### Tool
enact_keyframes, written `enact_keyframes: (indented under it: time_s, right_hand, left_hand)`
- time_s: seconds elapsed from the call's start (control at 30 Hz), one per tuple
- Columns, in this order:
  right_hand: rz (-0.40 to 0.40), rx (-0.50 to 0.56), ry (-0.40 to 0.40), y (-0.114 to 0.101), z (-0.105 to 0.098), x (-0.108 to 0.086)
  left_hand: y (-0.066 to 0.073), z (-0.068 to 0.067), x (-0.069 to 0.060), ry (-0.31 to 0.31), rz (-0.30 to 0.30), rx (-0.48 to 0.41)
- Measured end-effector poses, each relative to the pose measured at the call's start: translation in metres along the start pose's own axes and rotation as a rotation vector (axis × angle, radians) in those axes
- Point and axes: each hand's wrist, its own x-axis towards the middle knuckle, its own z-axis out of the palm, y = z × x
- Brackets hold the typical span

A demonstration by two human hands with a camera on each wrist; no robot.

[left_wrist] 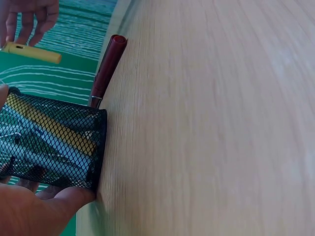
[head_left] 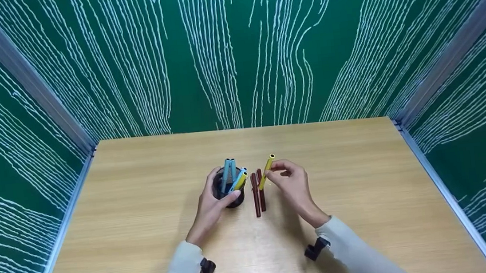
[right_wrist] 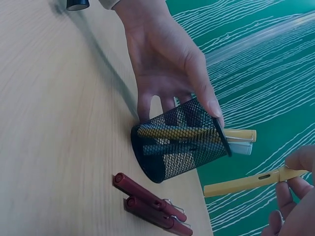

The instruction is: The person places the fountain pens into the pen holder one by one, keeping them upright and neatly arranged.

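**Yellow pen (head_left: 267,172) held up beside a black mesh pen cup (right_wrist: 197,150)**

The left hand (head_left: 210,202) is clamped round the cup, its thumb lying along the near side at the rim and its fingers wrapped behind the mesh. The cup's base is down at the wooden tabletop (head_left: 123,232), and its opening faces up. Inside the cup are light blue pens (head_left: 225,176) and another yellow pen (head_left: 241,180), their ends sticking out past the rim; the second yellow one leans against the rim's right side.

To the right of the cup, the right hand (head_left: 294,187) pinches the first yellow pen between thumb and fingers. That pen is tilted, clear of the tabletop and apart from the cup.

Two dark red pens (head_left: 256,195) lie side by side on the wood just right of the cup, their metal clips showing in the right wrist view. Beyond the cup, at the table's far edge, rises a green wall (head_left: 179,71) with wavy white lines.
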Motion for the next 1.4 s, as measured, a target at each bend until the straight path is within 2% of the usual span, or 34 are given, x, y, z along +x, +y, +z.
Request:
enact_keyframes:
  time_s: [0.27,0.6,0.83,1.0,1.4]
  right_hand:
    - [0.005,-0.004,-0.011,-0.006,0.006,0.003]
    - [-0.005,0.019,-0.003,-0.016,0.016,0.009]
    - [-0.052,0.081,0.017,-0.025,0.020,0.013]
    - [-0.048,0.104,0.027,-0.029,0.023,0.013]
    - [-0.027,0.111,-0.004,-0.030,0.033,0.009]
  left_hand:
    - [0.002,0.000,-0.001,0.011,-0.052,0.070]
    - [0.001,0.001,0.000,0.010,-0.042,0.062]
    - [0.000,0.001,0.001,0.011,0.011,0.087]
    - [-0.001,0.000,0.001,0.015,0.003,0.103]
    - [-0.001,-0.001,0.000,0.026,-0.016,0.101]
